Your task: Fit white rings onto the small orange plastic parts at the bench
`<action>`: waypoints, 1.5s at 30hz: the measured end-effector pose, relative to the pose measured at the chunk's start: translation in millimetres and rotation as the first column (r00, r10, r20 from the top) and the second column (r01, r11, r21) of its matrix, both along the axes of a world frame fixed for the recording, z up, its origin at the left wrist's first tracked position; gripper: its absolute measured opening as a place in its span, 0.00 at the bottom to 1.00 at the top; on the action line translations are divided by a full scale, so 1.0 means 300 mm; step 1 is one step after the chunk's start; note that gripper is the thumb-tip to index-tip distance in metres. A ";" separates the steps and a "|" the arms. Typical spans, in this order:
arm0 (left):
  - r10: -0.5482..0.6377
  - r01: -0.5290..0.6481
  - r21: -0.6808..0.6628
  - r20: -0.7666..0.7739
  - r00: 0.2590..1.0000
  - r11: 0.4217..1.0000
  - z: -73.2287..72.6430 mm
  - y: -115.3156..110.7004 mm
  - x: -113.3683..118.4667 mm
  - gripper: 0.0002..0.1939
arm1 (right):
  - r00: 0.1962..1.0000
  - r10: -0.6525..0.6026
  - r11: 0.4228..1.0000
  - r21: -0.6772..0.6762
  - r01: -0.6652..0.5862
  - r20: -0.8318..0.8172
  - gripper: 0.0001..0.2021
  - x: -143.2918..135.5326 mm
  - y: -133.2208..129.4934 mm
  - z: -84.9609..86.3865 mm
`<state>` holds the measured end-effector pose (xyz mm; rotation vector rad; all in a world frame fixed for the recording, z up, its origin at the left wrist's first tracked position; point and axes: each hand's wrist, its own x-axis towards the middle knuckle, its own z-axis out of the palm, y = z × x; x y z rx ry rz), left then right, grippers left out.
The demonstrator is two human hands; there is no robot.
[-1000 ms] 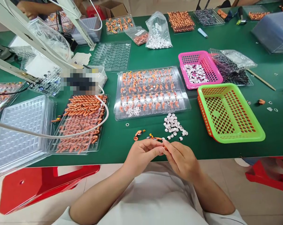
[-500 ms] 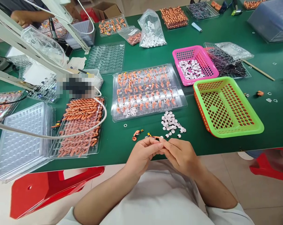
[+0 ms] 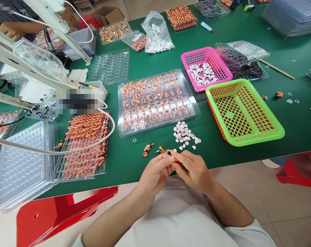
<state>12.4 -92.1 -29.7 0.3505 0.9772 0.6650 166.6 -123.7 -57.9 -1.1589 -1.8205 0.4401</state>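
We are at a green worktable [image 3: 129, 161] in a tiled-floor workroom, looking down past a pale shirt. Nearest to us, over the table's front edge, the person's left hand [image 3: 155, 171] and right hand [image 3: 195, 171] meet, fingertips together. Both seem to pinch one small orange part [image 3: 175, 160], thumb against forefinger, the other fingers curled. The part sits between the two sets of fingertips, about equally near each hand; the fingers cover most of it, so we cannot tell which way its long axis runs.

Just beyond the fingertips, slightly to the left, lie a few loose orange pieces [image 3: 147, 148] with yellow and metal bits. Just beyond and to the right, near the right hand, is a scattered pile of white discs [image 3: 182, 132].

Farther out, a clear tray [image 3: 194, 107] holds rows of orange pieces and some white rings. To its right stand a lime-green basket [image 3: 258, 141] and, behind that, a pink basket [image 3: 196, 52] holding more white discs. At left lies a tray packed with orange tubes [image 3: 85, 125]. Farthest away we see a plastic bag of white bits [image 3: 158, 34] and, top left, a co-worker's hand [image 3: 12, 31].
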 end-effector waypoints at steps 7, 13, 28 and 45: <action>-0.039 0.040 0.027 -0.021 0.999 0.999 0.007 -0.002 0.000 0.11 | 0.993 -0.004 0.998 0.066 -0.003 0.115 0.20 0.007 -0.005 -0.008; -0.004 0.005 0.012 -0.038 0.999 1.000 0.004 -0.005 0.002 0.11 | 0.973 -0.012 0.997 0.078 -0.007 0.231 0.18 0.013 -0.001 0.005; -0.011 0.011 0.075 0.006 1.000 0.997 0.011 -0.022 -0.005 0.08 | 0.963 -0.044 0.979 0.202 -0.011 0.267 0.13 0.029 0.009 -0.029; -0.117 0.165 0.264 -0.187 0.975 0.950 0.023 -0.013 -0.038 0.09 | 0.985 -0.017 0.985 0.172 -0.013 0.171 0.09 0.025 0.000 -0.036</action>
